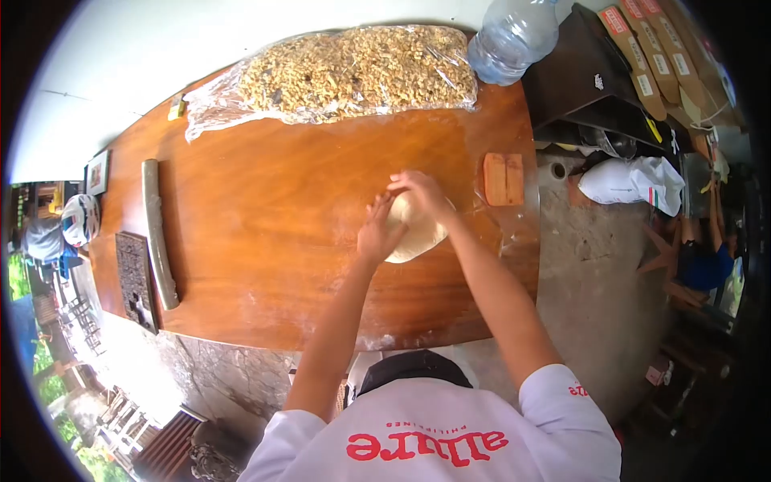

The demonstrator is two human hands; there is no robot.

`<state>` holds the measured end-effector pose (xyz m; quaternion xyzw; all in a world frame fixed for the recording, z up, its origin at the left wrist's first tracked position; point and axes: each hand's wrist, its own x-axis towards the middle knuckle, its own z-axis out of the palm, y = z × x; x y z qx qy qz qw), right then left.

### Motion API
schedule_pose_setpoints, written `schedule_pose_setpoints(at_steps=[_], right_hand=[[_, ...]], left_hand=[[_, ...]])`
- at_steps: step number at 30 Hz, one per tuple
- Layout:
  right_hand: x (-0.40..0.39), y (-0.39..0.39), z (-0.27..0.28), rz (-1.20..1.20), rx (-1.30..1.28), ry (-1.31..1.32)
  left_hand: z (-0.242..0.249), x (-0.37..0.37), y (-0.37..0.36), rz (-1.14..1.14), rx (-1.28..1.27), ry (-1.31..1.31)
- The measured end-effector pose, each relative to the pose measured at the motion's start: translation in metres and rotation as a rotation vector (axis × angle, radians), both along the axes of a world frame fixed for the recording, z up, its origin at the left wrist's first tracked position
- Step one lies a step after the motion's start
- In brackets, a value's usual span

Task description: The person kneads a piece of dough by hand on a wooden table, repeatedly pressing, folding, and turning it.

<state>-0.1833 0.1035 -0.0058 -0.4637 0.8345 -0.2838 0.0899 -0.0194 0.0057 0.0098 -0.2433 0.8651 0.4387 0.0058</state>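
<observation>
A round, pale, flattened piece of dough (pixel 416 237) lies on the brown wooden table (pixel 265 201). My left hand (pixel 379 229) curves around its left side, thumb over the top surface. From the right, my right hand (pixel 422 193) reaches across its far edge, with the fingertips close to those of my left hand. Both hands grip the dough, and they cover part of its far and left edges.
A large plastic bag of yellowish flakes (pixel 353 72) lies along the far edge beside a clear water bottle (pixel 514 40). A wooden block (pixel 503 179) sits to the right. At left are a long grey tube (pixel 159 233), a dark carved panel (pixel 136 277) and a picture frame (pixel 97 172).
</observation>
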Motion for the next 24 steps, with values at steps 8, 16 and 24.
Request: schedule_pose_setpoints(at_steps=[8,16,24], right_hand=[[0.019,0.055,-0.002,-0.17,-0.149,-0.512],[0.196,0.093,0.057,-0.28,-0.131,0.351],[0.132,0.107,0.1,-0.315,0.233,-0.319]], left_hand=[[-0.009,0.068,0.062,0.501,0.396,-0.299],[0.012,0.076,0.035,0.347,-0.094,0.2],[-0.006,0.062,0.041,-0.061,0.161,0.187]])
